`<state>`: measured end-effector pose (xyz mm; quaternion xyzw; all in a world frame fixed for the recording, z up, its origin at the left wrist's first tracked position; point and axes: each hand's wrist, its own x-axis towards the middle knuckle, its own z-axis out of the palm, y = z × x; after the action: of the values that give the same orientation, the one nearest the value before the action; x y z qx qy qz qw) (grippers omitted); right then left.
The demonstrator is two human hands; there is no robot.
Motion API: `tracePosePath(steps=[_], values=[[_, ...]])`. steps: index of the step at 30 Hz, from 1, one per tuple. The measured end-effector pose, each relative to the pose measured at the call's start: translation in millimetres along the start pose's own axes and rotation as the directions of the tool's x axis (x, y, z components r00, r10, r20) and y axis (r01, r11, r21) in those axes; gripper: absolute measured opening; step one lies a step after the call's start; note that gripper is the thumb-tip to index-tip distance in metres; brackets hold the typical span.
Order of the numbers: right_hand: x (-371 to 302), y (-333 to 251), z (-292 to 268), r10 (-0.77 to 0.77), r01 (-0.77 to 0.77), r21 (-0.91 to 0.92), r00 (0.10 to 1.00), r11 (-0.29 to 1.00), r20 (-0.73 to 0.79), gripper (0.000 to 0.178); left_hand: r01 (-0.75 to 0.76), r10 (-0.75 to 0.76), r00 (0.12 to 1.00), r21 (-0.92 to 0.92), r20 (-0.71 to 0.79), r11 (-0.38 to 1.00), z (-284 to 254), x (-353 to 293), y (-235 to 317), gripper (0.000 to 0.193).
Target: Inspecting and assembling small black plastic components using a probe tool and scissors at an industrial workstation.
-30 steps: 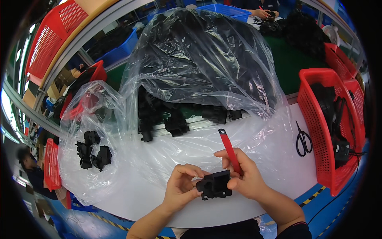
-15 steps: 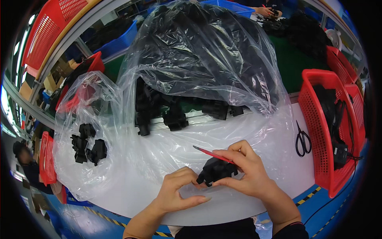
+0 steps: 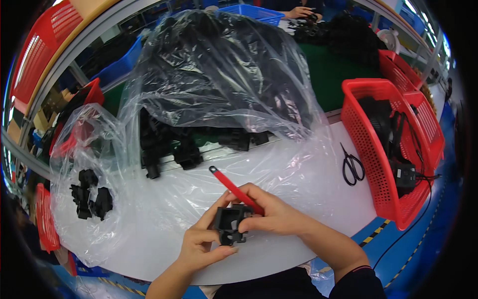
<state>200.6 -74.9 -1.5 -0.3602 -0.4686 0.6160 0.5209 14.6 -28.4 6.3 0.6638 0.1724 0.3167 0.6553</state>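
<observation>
Above the near part of the white table, my left hand (image 3: 195, 245) grips a black plastic part (image 3: 229, 215) from its left side, thumb along the lower edge. The part is boxy, with an open hollow facing up. My right hand (image 3: 273, 215) holds a slim red-handled tool (image 3: 233, 187) between fingers and palm. Its dark end with a small hole points up and left; the other end is hidden by the hand and part. The right thumb also presses the right side of the black part.
A large clear plastic bag (image 3: 219, 74) of black parts lies across the table's far side. At left, a smaller clear bag holds several black parts (image 3: 82, 199). Black scissors (image 3: 352, 167) lie beside a red basket (image 3: 366, 149) with cables. Another person's hand (image 3: 300, 12) shows far back.
The black part has been turned, so its open hollow now shows. Both hands have shifted left in view, and the red tool now stands steeper. The whole view has swung somewhat.
</observation>
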Motion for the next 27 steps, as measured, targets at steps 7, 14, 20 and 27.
tracePosePath(steps=[7, 14, 20, 27], values=[[-27, -40, 4, -0.130, -0.233, -0.725, 0.904, 0.648, -0.407, 0.040, 0.034, -0.054, 0.972, -0.090, -0.229, 0.995, 4, 0, -5, 0.032], [-81, -20, -17, -0.586, -0.074, -0.950, 0.772, 0.303, -0.247, 0.031, 0.035, -0.001, 0.922, 0.081, -0.388, 0.996, -11, -3, -8, 0.024], [-131, -18, -99, -0.586, -0.665, -0.736, 0.548, 0.128, -0.597, 0.042, -0.103, 0.146, 0.976, 0.246, -0.162, 0.964, 2, 0, 2, 0.010], [-112, -29, -110, -0.354, -0.705, -0.695, 0.620, 0.140, -0.700, 0.044, 0.056, 0.057, 0.937, 0.311, -0.344, 0.949, 17, -47, 0, 0.013]])
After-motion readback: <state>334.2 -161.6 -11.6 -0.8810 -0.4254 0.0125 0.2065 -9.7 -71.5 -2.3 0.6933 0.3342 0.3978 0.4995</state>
